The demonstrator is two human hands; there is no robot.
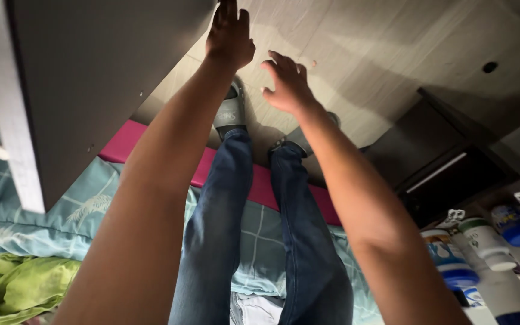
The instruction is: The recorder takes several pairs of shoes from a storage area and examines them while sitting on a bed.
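Note:
Both my arms stretch forward over my legs in blue jeans (pixel 224 204). My left hand (pixel 230 33) reaches to the edge of a large dark grey panel (pixel 91 78) with a pale edge; its fingertips touch or hide behind that edge. My right hand (pixel 287 84) hovers in the air to the right, fingers spread and holding nothing. Below the hands my feet wear grey slippers (pixel 231 111) on the pale wood-look floor (pixel 380 54).
I sit on a bed with a teal patterned sheet (pixel 85 210), a pink mattress edge (pixel 127 141) and a green cloth (pixel 13 283). At right, several bottles and jars with blue lids (pixel 482 253) stand beside a dark cabinet (pixel 446 162).

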